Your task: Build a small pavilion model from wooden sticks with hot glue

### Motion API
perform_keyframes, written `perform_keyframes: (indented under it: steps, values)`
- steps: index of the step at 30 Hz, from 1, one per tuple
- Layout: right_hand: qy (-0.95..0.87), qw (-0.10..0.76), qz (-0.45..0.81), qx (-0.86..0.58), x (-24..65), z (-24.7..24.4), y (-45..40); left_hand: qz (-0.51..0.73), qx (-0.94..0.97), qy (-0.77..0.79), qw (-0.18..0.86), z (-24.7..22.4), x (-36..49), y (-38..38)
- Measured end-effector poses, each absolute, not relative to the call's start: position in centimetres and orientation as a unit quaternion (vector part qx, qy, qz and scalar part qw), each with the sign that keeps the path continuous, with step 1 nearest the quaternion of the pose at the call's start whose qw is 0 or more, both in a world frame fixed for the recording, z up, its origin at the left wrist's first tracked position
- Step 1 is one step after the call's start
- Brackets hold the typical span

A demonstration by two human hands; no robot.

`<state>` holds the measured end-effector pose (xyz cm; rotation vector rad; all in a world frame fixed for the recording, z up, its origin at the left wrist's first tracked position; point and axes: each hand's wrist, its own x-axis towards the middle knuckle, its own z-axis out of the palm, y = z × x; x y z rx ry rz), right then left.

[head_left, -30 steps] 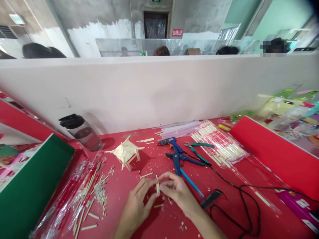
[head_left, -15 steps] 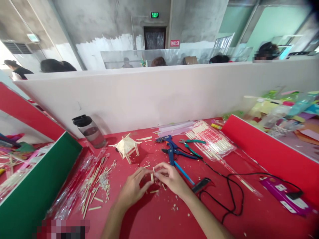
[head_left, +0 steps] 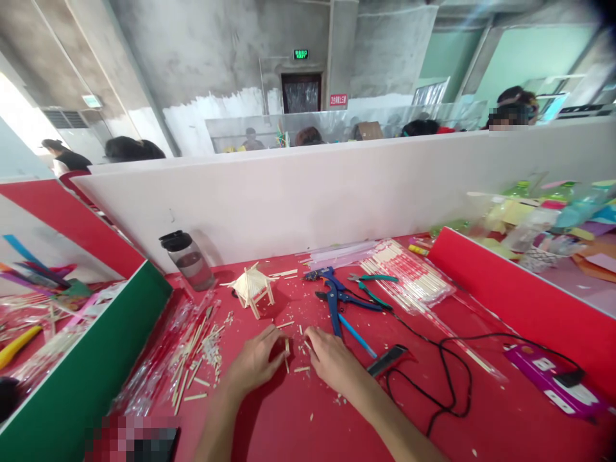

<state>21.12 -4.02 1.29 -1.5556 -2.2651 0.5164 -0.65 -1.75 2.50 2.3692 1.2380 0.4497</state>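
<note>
My left hand is closed in a pinch on a short wooden stick, held nearly upright just over the red table. To its right, my right hand has its fingers bent down to the tabletop, where small stick pieces lie at the fingertips. Whether it grips one of them is hard to see. Another cut piece of stick rests between the hands. Beyond them stands a small pavilion-like model built of pale sticks, with a peaked roof and thin legs.
Blue cutters, green-handled pliers and a black-and-blue glue gun with its cable lie right. Packaged sticks sit behind; a purple power strip is far right. Loose sticks and a bottle are left.
My hands have moved apart, with the right one lower at the tabletop. The short stick has stayed in my left hand. The camera view has tilted up and turned slightly left.
</note>
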Motion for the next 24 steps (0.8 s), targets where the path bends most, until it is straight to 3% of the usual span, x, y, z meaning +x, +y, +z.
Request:
perform_keyframes:
  steps: [5, 11, 24]
  values:
    - [-0.797, 0.125, 0.17, -0.565, 20.6, 1.5, -4.1, 0.148, 0.875, 0.424, 0.18, 1.7, 0.9, -2.1]
    - [-0.793, 0.126, 0.186, -0.566, 20.8, 2.0, -3.9, 0.143, 0.881, 0.424, 0.157, 2.0, 1.5, -2.3]
    - [-0.758, 0.247, 0.216, -0.563, 21.3, 1.5, -3.2, 0.162, 0.88, 0.417, 0.159, 2.0, 1.3, -2.2]
